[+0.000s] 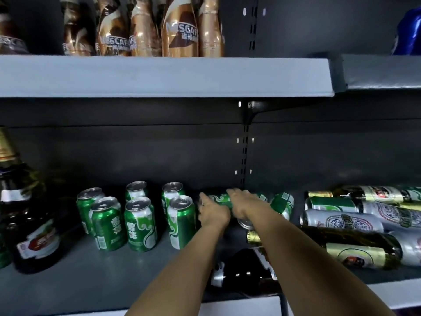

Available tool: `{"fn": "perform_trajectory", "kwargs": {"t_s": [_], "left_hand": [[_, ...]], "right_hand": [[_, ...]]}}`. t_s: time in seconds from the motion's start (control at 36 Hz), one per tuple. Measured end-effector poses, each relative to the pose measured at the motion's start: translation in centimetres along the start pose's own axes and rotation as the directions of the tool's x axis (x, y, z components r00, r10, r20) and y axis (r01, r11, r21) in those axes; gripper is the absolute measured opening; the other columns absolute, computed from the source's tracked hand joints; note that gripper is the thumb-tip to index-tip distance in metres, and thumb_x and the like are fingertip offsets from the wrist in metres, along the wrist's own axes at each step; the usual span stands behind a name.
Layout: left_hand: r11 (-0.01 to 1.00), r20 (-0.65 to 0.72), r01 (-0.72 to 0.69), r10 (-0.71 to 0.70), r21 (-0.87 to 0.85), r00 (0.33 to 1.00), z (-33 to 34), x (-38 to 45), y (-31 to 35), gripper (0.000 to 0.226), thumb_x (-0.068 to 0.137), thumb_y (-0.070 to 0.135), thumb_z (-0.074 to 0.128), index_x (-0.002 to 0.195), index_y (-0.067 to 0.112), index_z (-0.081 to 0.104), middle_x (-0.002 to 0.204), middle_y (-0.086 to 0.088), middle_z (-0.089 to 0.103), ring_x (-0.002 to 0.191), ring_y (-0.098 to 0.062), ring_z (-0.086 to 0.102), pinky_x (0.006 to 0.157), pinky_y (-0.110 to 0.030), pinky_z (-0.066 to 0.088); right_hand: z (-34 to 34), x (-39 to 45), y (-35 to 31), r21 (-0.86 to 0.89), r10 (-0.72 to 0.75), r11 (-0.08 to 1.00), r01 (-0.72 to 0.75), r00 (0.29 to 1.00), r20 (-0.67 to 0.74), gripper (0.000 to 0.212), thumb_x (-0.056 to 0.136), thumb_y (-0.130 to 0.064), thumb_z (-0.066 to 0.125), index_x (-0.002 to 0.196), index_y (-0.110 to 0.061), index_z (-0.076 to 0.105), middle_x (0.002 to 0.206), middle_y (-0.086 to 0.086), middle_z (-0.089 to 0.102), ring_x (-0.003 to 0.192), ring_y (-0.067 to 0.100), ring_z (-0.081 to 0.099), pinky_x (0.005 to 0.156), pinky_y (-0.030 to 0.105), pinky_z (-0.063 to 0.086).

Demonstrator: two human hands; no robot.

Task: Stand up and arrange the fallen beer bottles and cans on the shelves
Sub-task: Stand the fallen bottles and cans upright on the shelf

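A fallen green beer can [219, 199] lies on its side at the back of the lower shelf [91, 277]. My left hand [213, 212] grips its left end. My right hand [245, 202] lies over its top, fingers curled over the far side. Another green can [283, 204] lies tipped just to the right, and the silver end of a third [246, 223] shows under my right wrist. Several green cans [139, 224] stand upright in rows to the left of my hands.
To the right lie several silver and green cans [341, 221] and a dark green bottle with gold foil [346, 246]. A dark bottle [241, 269] lies at the shelf front under my right forearm. Tall bottles [34, 229] stand at far left. Coffee bottles [180, 30] fill the upper shelf.
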State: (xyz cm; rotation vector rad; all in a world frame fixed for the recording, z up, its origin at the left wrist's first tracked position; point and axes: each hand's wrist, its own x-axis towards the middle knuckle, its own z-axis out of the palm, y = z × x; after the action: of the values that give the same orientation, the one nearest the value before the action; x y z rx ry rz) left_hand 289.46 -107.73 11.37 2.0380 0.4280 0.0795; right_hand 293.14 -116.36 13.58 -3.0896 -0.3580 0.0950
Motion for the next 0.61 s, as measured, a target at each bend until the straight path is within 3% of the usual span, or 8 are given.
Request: {"fn": "perform_trajectory", "kwargs": {"t_s": [0.14, 0.25, 0.31, 0.36, 0.44, 0.53, 0.61], "left_hand": [[0.987, -0.042, 0.079, -0.086, -0.143, 0.995, 0.4, 1.2, -0.1, 0.084, 0.092, 0.022, 0.056, 0.153, 0.004, 0.001, 0.154, -0.019, 0.03, 0.139, -0.036, 0.035, 0.114, -0.039, 0.03], [0.977, -0.093, 0.045, -0.066, -0.209, 0.993, 0.3, 1.4, -0.2, 0.067, 0.091, 0.016, 0.055, 0.147, 0.0, 0.023, 0.146, -0.02, 0.043, 0.133, -0.035, 0.043, 0.108, -0.037, 0.036], [0.982, -0.108, 0.008, -0.029, -0.188, 0.994, 0.3, 1.4, -0.3, 0.067, 0.094, 0.023, 0.054, 0.149, 0.004, 0.021, 0.146, -0.019, 0.041, 0.133, -0.035, 0.042, 0.106, -0.035, 0.034], [0.987, -0.123, -0.032, 0.013, -0.159, 0.992, 0.3, 1.1, -0.2, 0.069, 0.096, 0.028, 0.053, 0.151, 0.008, 0.017, 0.147, -0.018, 0.039, 0.134, -0.034, 0.04, 0.106, -0.035, 0.032], [0.986, -0.12, -0.116, 0.102, -0.118, 0.987, 0.6, 0.6, 0.3, 0.064, 0.096, 0.022, 0.049, 0.151, 0.01, 0.018, 0.145, -0.016, 0.04, 0.134, -0.034, 0.036, 0.108, -0.038, 0.03], [0.987, -0.087, -0.149, 0.144, -0.053, 0.986, 0.8, 0.0, 0.8, 0.063, 0.097, 0.021, 0.046, 0.152, 0.012, 0.017, 0.15, -0.015, 0.03, 0.137, -0.033, 0.028, 0.11, -0.039, 0.028], [0.992, -0.057, -0.122, 0.12, -0.027, 0.991, 0.6, 0.1, 0.4, 0.061, 0.094, 0.014, 0.045, 0.151, 0.011, 0.022, 0.152, -0.014, 0.028, 0.139, -0.033, 0.027, 0.111, -0.037, 0.026]], "right_hand": [[0.6, 1.8, -0.9, -0.117, -0.053, 0.992, 0.053, 0.999, 0.004, 0.074, 0.087, -0.011, 0.064, 0.15, -0.015, 0.025, 0.15, 0.011, 0.032, 0.135, 0.033, 0.035, 0.107, 0.044, 0.036], [0.9, 2.4, -1.2, -0.293, -0.058, 0.956, 0.034, 0.995, -0.075, 0.084, 0.08, -0.03, 0.075, 0.148, -0.018, 0.027, 0.146, 0.012, 0.032, 0.133, 0.032, 0.033, 0.105, 0.042, 0.033], [1.0, 2.5, -1.3, -0.331, -0.051, 0.943, 0.019, 0.995, -0.089, 0.074, 0.085, -0.03, 0.069, 0.147, -0.019, 0.03, 0.147, 0.013, 0.03, 0.134, 0.032, 0.031, 0.104, 0.041, 0.033], [1.4, 2.8, -1.2, -0.294, -0.015, 0.956, -0.01, 0.996, -0.083, 0.058, 0.094, -0.025, 0.057, 0.146, -0.018, 0.032, 0.147, 0.014, 0.029, 0.134, 0.034, 0.031, 0.103, 0.04, 0.034], [1.5, 2.9, -1.0, -0.198, 0.018, 0.98, -0.025, 0.999, -0.037, 0.051, 0.099, -0.028, 0.044, 0.147, -0.018, 0.028, 0.146, 0.014, 0.035, 0.132, 0.035, 0.036, 0.101, 0.043, 0.037], [1.0, 2.5, -0.6, -0.152, 0.01, 0.988, -0.009, 1.0, 0.005, 0.059, 0.096, -0.032, 0.05, 0.147, -0.022, 0.023, 0.142, 0.014, 0.039, 0.128, 0.036, 0.043, 0.097, 0.046, 0.04], [0.3, 1.9, -0.1, -0.051, -0.028, 0.998, 0.025, 0.998, -0.049, 0.059, 0.09, -0.025, 0.058, 0.143, -0.025, 0.031, 0.138, 0.012, 0.038, 0.123, 0.037, 0.049, 0.095, 0.045, 0.045]]}}
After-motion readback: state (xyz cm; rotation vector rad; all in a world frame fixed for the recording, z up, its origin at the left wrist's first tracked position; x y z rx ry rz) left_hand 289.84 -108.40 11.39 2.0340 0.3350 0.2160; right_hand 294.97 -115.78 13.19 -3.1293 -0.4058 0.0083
